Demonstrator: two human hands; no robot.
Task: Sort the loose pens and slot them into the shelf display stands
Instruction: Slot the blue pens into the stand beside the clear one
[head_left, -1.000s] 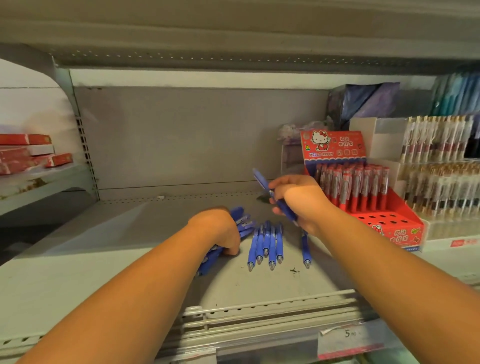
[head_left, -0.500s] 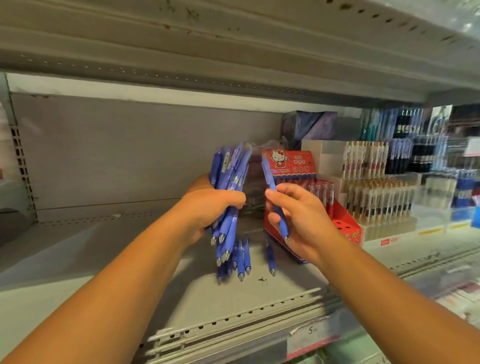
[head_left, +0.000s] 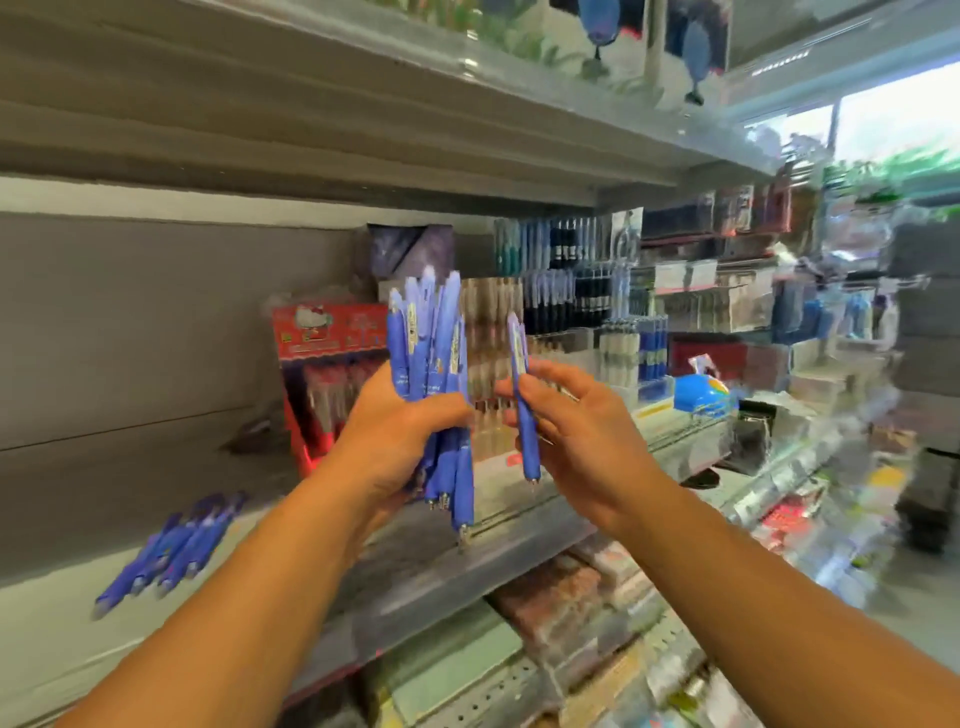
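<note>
A fat bundle of blue pens (head_left: 434, 395) stands upright in the left grip (head_left: 400, 441), fingers and thumb curled round the barrels about midway. Clicker ends are up and tips poke out below the palm, with one pen hanging lower than the rest. Just beside it, across a narrow gap, there's a single blue pen (head_left: 522, 410), upright too with its tip down. The right grip (head_left: 576, 431) pinches it between thumb and fingertips, the other fingers loosely spread. Both grips are up in the air in front of the shelf (head_left: 52, 623), about level with the displays. Behind the bundle a red display stand (head_left: 322, 358) with a cartoon header card sits on that shelf, and the pens in it are blurred. Down at the left, a small row of loose blue pens (head_left: 171, 551) lies side by side on the shelf, well apart from both grips. Right of the red stand come more display stands (head_left: 587, 312), tiered and packed with upright pens, dark and pale, smeared by blur. Further right a bright blue rounded object (head_left: 701, 397) rests on the shelf; what it is, I cannot tell. Below the shelf's front edge, a lower shelf (head_left: 467, 660) carries flat packaged goods, too blurred to name.
</note>
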